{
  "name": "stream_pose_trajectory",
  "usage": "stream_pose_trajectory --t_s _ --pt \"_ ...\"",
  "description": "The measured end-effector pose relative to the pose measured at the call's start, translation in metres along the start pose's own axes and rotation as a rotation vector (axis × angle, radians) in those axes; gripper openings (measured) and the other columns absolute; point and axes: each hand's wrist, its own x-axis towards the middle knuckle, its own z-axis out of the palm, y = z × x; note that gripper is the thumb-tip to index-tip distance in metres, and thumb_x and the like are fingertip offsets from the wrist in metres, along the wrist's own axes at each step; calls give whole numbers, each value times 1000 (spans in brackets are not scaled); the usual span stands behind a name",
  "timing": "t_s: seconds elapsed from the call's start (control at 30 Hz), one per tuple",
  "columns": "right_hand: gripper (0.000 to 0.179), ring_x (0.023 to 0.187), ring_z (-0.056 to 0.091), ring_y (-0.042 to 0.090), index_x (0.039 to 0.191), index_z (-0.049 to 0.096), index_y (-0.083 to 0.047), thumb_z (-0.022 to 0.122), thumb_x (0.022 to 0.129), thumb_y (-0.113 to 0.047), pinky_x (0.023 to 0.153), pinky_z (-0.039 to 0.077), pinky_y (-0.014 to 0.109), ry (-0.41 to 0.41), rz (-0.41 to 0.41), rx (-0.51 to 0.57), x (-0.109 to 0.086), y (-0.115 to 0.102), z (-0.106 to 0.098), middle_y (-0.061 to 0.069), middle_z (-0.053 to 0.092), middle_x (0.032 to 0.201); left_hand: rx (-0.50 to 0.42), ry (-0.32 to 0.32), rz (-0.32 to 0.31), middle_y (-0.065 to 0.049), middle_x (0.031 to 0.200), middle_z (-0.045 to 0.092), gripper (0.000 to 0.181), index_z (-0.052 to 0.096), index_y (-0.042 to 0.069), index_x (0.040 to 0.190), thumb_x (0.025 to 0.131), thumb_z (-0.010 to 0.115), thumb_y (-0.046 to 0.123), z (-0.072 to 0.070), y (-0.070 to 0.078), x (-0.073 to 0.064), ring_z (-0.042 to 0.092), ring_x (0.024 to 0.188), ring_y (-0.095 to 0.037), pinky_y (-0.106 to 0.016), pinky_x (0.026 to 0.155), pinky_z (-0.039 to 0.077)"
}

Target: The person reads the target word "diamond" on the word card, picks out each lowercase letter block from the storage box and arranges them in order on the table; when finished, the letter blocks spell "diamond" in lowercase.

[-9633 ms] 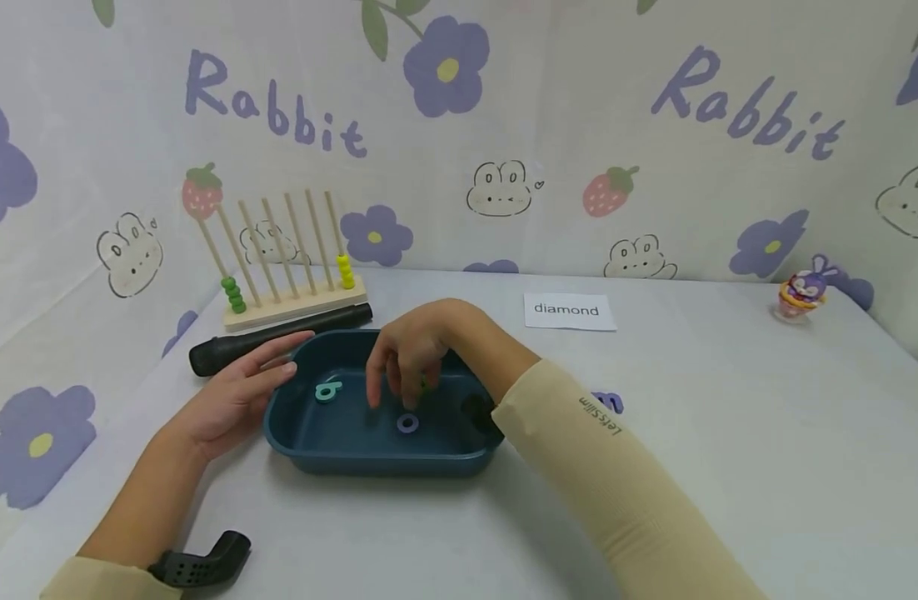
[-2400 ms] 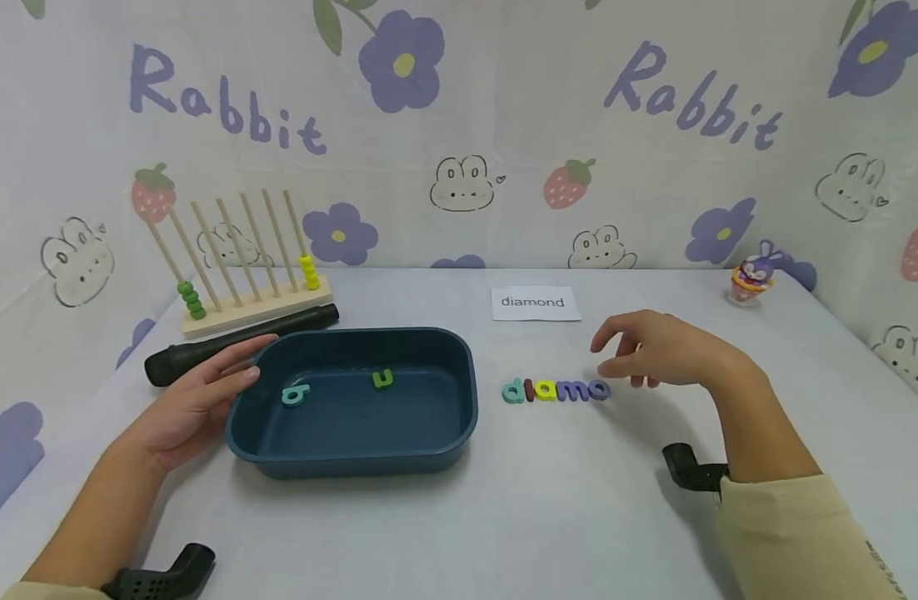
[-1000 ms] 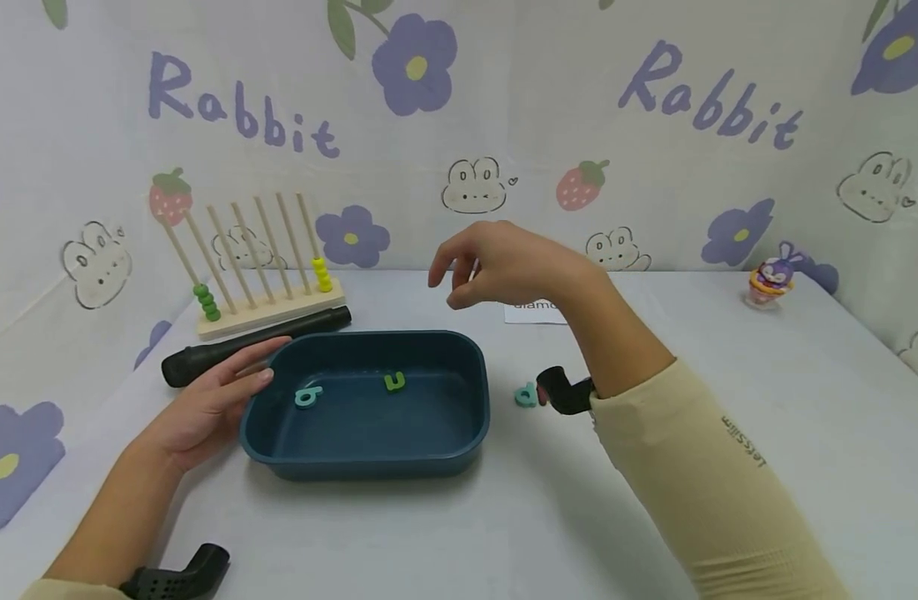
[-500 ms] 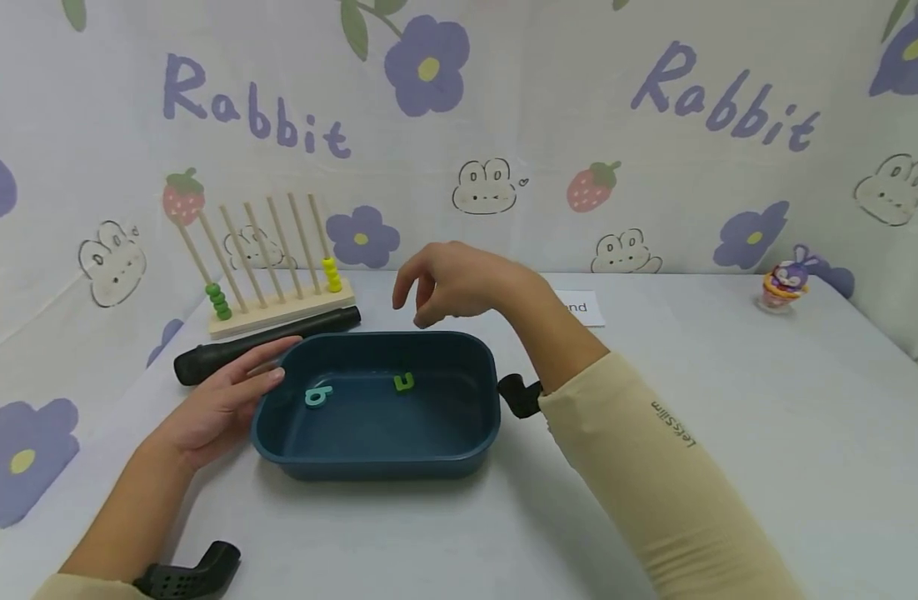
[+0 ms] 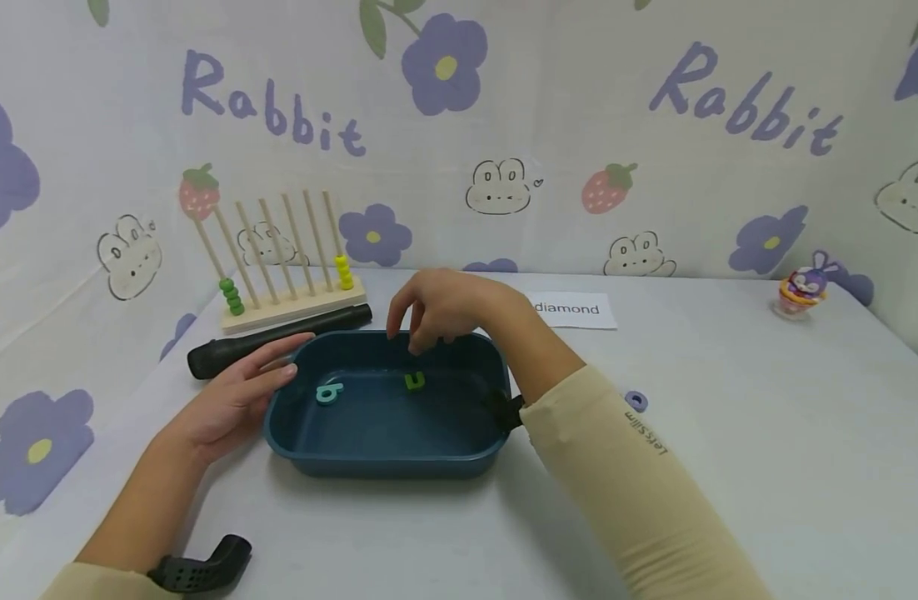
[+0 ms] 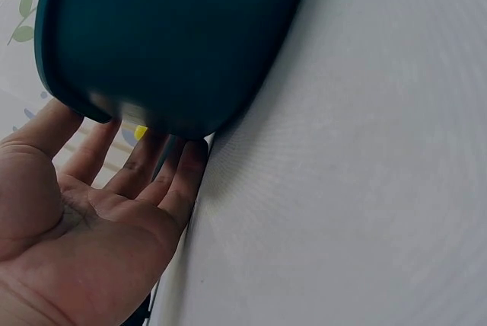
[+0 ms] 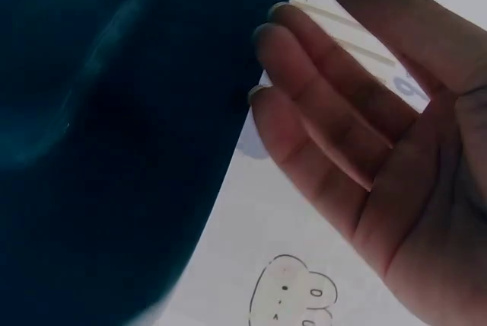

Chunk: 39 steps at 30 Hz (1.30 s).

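Spanning the rear: white backdrop [image 5: 549, 117], “Rabbit” printed twice in purple among flowers and rabbit faces. Below, white table [image 5: 729, 417], extending widest on the right and meeting the backdrop along its rear edge. Crossing from lower right, beige sleeve [image 5: 624, 475], lettered apparently “LetsSlim”. Left of centre, blue tray [image 5: 399, 467], with rounded corners and bare floor along the near side. Behind its left portion, wooden abacus [image 5: 294, 307] and black microphone [image 5: 279, 340]. Left hand [image 5: 237, 406]: fingers extended against the tray's left end, touching without a clenched grip. Right hand [image 5: 455, 304]: grip released, fingers loosely bent near the tray's rear rim. Beyond the right forearm, white card [image 5: 575, 310] reading “diamond”. Far right, rabbit-eared figurine [image 5: 802, 287]. Smallest, teal letter [image 5: 336, 387] in the tray's left part; purple ring-shaped letter [image 5: 630, 399] on the table, beside the sleeve; green letter [image 5: 419, 382] inside the tray, below the right fingertips.
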Motion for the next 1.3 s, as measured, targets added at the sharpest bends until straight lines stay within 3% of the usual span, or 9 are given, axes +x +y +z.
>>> stream_pose_trajectory --t_s 0.33,0.67,0.87,1.0,1.13,1.3 --pt "34 102 67 22 125 75 -24 75 93 -10 88 58 36 -137 104 -43 11 -4 8 2 70 114 -16 3 -1 -13 165 33 54 37 27 161 109 52 31 0 -1 1 52 133 -16 -27 99 52" --pt "48 106 69 22 139 66 -28 77 93 -15 101 55 40 -251 248 -126 16 -7 21 2 68 117 -17 1 3 -11 164 34 54 37 27 161 109 52 32 1 0 1 52 133 -15 -27 99 52" --pt "42 93 66 18 135 69 -16 73 94 -8 91 57 36 -266 192 -202 25 -9 28 2 68 113 -19 0 1 -12 165 33 54 37 27 161 109 52 33 1 -1 0 51 134 -16 -27 100 51" --pt "29 88 68 17 123 74 -11 71 94 -4 86 58 33 -274 123 -145 30 -10 32 4 72 106 -19 -7 9 -12 164 33 54 37 27 161 109 52 31 1 -3 1 52 133 -16 -27 100 51" --pt "26 90 72 18 116 74 -16 75 93 -5 86 59 34 -270 105 -60 34 -7 39 5 72 104 -12 -15 15 -13 164 34 53 37 27 161 110 51 31 1 -3 2 52 134 -18 -29 100 52" --pt "30 85 70 19 113 70 -23 79 89 -7 82 59 37 -241 106 -94 40 -7 47 6 67 105 -13 -18 11 -15 164 33 53 37 27 161 110 51 31 1 0 1 52 134 -18 -30 100 52"
